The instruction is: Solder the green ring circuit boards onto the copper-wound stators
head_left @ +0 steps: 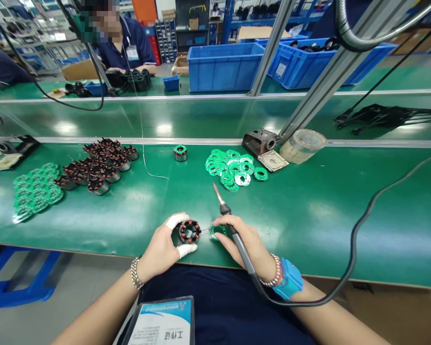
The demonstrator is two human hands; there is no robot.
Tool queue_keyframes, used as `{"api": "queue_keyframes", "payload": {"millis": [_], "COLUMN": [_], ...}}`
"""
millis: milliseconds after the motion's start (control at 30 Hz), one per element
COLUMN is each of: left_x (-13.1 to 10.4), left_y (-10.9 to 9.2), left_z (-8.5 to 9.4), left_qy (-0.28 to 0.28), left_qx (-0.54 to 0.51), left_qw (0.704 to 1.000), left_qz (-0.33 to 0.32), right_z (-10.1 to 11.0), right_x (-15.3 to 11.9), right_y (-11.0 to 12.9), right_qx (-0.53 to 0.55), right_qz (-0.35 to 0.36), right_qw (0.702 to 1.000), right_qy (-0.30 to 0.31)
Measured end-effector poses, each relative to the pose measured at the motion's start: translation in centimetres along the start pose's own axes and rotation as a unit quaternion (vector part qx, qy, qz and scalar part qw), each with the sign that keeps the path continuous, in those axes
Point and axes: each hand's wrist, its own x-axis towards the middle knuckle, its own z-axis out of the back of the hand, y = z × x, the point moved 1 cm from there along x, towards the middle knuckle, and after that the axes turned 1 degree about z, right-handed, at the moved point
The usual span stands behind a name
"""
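Observation:
My left hand [167, 242], with white covers on its thumb and one finger, is closed around a motor stator [189, 232] with copper windings, near the table's front edge. My right hand [242, 237] holds a soldering iron [241, 250], its tip pointing up and away. The same hand's fingers and thumb are also at a green ring-shaped circuit board [217, 231], partly covered by them. A thin wire end shows between stator and board. Farther back stands a stator topped with a green board [180, 153]. To its right lies a pile of green ring boards [227, 165].
Several wound stators [97, 165] stand at left, beside stacked green board panels [38, 189]. A soldering iron stand [260, 142], sponge [273, 160] and tub [302, 145] are at back right. The iron's cord [354, 239] loops rightward. Solder wire [143, 143] hangs down. A co-worker [129, 45] sits opposite.

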Motion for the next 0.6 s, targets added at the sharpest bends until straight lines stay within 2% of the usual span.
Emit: {"api": "queue_keyframes", "payload": {"millis": [200,367,467,600], "left_x": [-0.6,-0.9,-0.6,-0.2], "left_y": [-1.9,-2.2,-1.9,-1.2], "left_z": [-0.7,-1.3,-1.4,-1.4], "left_qy": [0.01,0.006,0.013,0.013], "left_qx": [-0.007,0.021,0.007,-0.018], "left_qw": [0.998,0.995,0.995,0.998], "left_qz": [-0.062,-0.099,-0.098,-0.064], "right_z": [-0.4,-0.6,0.5,3.0], "right_x": [0.0,-0.6,-0.9,-1.7], "right_y": [0.6,0.6,0.4,0.0], "right_qx": [0.017,0.004,-0.004,-0.009], "right_qz": [0.014,0.047,0.031,-0.003], "right_qw": [1.0,0.999,0.999,1.0], "right_qy": [-0.01,0.021,0.01,-0.012]}}
